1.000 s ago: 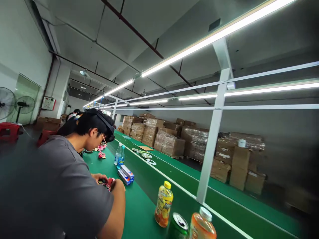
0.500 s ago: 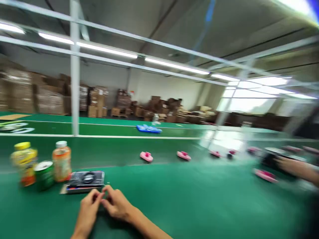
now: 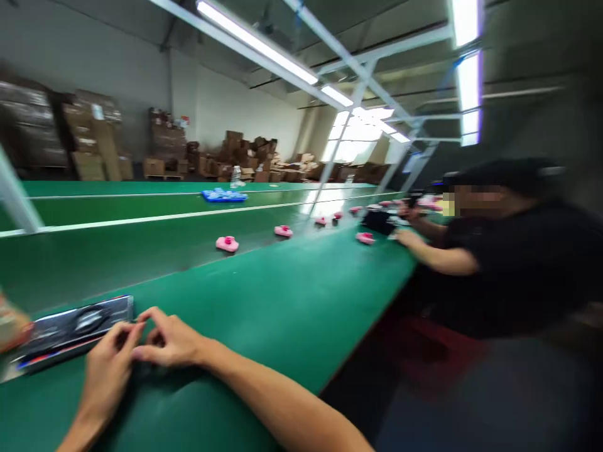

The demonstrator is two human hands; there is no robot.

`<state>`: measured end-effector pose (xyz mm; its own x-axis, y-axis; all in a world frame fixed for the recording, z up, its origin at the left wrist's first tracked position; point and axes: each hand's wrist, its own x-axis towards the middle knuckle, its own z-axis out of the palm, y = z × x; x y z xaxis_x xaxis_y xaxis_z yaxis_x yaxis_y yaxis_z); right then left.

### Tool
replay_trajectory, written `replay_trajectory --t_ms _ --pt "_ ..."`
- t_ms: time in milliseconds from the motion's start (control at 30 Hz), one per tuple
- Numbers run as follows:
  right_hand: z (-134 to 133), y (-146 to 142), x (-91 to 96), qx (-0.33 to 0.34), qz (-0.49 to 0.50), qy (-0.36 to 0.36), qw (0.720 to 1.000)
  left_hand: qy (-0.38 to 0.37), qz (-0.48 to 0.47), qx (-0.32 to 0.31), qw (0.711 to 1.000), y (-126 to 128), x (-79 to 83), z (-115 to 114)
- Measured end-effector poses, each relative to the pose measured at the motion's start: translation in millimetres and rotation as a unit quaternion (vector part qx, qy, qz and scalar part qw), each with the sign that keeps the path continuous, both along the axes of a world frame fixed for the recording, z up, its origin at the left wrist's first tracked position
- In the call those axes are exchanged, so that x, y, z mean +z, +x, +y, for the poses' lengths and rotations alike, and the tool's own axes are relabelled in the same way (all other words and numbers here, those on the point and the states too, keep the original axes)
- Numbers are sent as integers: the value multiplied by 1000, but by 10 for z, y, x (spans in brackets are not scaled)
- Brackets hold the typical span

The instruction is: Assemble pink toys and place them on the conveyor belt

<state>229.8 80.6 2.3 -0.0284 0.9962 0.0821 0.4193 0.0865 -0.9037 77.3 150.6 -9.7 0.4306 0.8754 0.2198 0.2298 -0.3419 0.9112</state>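
Observation:
My left hand (image 3: 109, 364) is at the lower left, its thumb and fingers pinched together. My right hand (image 3: 172, 339) curls in from the right, and its thumb and fingertips meet those of the left. Whatever sits between the fingertips, if anything, is too small to make out. Just behind my left hand a flat dark case (image 3: 61, 328) with a round light mark on top lies on the green tabletop (image 3: 264, 314). Part of an orange bottle (image 3: 12, 323) shows at the left edge.
Pink boat-shaped pieces with darker tops, the nearest one (image 3: 227, 243) included, sit spaced along the green belt (image 3: 164, 263). A blue tray (image 3: 225, 195) stands farther back. On the right, a co-worker in black (image 3: 527, 270) reaches over the table beside a black object (image 3: 378, 220).
My view has swung to the right, so the co-worker now shows and the yellow bottle and green can have left the picture. Both hands keep their fingertips together beside the case.

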Motion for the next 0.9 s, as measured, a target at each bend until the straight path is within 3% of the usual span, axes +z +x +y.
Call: replay_trajectory --t_ms 133,367,533,667,733,800,900 --pt "-27 20 -12 36 -27 60 997 -72 -81 -17 994 121 177 -111" --pt "-79 -18 -18 63 -64 52 995 -74 -97 -67 990 143 79 -101" --pt "-80 20 -7 59 -79 37 994 -20 -85 -43 995 166 30 -104" --pt "-34 30 -98 10 -77 76 994 66 -51 -3 997 126 164 -55" --pt "-20 19 -139 -17 -74 98 992 111 -27 -9 993 -42 307 -29" --pt "-10 11 -177 -28 -80 111 990 149 -4 12 989 -395 431 -40" --pt "18 16 -245 -33 -98 118 988 182 31 151 971 -1239 462 -122"
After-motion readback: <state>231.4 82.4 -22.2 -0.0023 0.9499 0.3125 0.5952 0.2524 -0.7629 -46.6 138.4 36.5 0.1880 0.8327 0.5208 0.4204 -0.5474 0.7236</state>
